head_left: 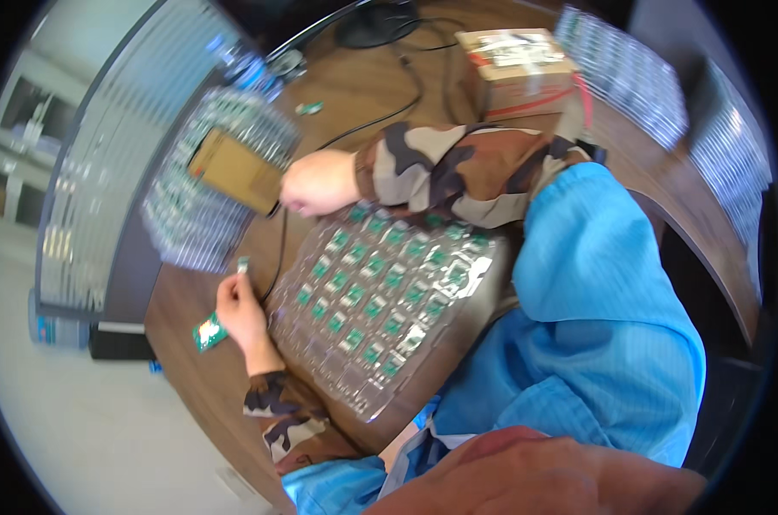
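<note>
Item 1: clear plastic blister tray, lying flat on the brown wooden table at the centre of the view, its pockets filled with rows of small green circuit boards. The pockets along its 7 o'clock edge looked empty.

Item 2: left hand, at 9 o'clock of the tray and just beside its edge, fingers pinched on one small green circuit board held up above the table. Camouflage sleeve at the wrist.

Item 3: loose green circuit board, resting on the table at 8 o'clock of the left hand, close against it.

Item 4: right hand, at 12 o'clock of the tray, fingers curled at the edge of a brown cardboard piece; whether it gripped the cardboard or the black cable running beneath could not be told.

Item 5: stack of clear blister trays, blurred, under the cardboard piece, at 10 o'clock of the central tray.

Item 6: cardboard box with tape, at 1 o'clock on the table; further rows of clear trays beyond it.

Item 7: another stray green board near 12 o'clock, beside the black cable.

Item 8: blue garment over the right arm and torso, at 4 o'clock.
</note>
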Motion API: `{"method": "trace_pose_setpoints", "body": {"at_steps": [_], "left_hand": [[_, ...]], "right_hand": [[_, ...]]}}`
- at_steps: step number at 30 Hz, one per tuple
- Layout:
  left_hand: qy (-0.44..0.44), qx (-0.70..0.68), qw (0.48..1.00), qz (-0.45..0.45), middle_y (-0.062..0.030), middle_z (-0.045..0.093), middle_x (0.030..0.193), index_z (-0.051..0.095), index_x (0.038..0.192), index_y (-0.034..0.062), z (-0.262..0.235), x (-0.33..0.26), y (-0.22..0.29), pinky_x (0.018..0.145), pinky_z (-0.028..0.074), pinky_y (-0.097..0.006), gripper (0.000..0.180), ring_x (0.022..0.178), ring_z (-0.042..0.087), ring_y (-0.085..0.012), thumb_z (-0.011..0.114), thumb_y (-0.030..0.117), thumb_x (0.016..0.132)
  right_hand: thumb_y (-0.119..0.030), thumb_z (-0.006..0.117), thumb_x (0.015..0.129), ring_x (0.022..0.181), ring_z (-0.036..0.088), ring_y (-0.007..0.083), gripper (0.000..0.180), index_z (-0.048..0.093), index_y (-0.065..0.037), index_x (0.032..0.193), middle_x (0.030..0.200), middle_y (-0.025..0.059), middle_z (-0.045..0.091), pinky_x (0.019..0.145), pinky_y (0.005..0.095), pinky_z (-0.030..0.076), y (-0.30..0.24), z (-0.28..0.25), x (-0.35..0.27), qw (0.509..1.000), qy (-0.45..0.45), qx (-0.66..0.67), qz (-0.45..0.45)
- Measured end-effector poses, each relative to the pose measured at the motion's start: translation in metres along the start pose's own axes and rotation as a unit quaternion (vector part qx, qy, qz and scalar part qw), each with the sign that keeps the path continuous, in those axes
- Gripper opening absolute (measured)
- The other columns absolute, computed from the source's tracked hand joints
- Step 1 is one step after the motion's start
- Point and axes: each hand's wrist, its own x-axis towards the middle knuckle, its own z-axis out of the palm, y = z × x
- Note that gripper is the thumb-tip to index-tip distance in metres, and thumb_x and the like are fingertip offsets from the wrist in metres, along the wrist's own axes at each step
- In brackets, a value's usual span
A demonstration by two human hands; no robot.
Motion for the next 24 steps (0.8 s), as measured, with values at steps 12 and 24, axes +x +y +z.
{"method": "trace_pose_setpoints", "body": {"at_steps": [12, 24], "left_hand": [[-0.019, -0.049, 0.999, -0.002, 0.0023, 0.049, 0.063, 0.053, 0.075, -0.0011, 0.005, 0.007, 0.0, 0.05, 0.032, -0.017, 0.015, 0.056, 0.04, -0.0044, 0.054, 0.013, 0.08], [-0.014, -0.044, 0.999, -0.014, 0.0032, 0.046, 0.062, 0.053, 0.075, -0.0002, -0.001, 0.006, -0.008, 0.048, 0.029, -0.018, 0.016, 0.054, 0.037, -0.004, 0.054, 0.015, 0.08]], "right_hand": [[-0.011, 0.056, 0.075, 0.072, 0.055, 0.0213, 0.012, 0.058, -0.003, 0.083, 0.077, 0.0089, 0.056, 0.064, 0.029, 0.044, -0.035, -0.134, -0.152, 0.985, 0.153, 0.069, 0.048], [-0.01, 0.057, 0.069, 0.075, 0.059, 0.0202, 0.018, 0.063, -0.007, 0.085, 0.079, 0.0097, 0.062, 0.069, 0.0293, 0.046, 0.101, -0.222, -0.342, 0.797, 0.219, -0.226, 0.516]]}}
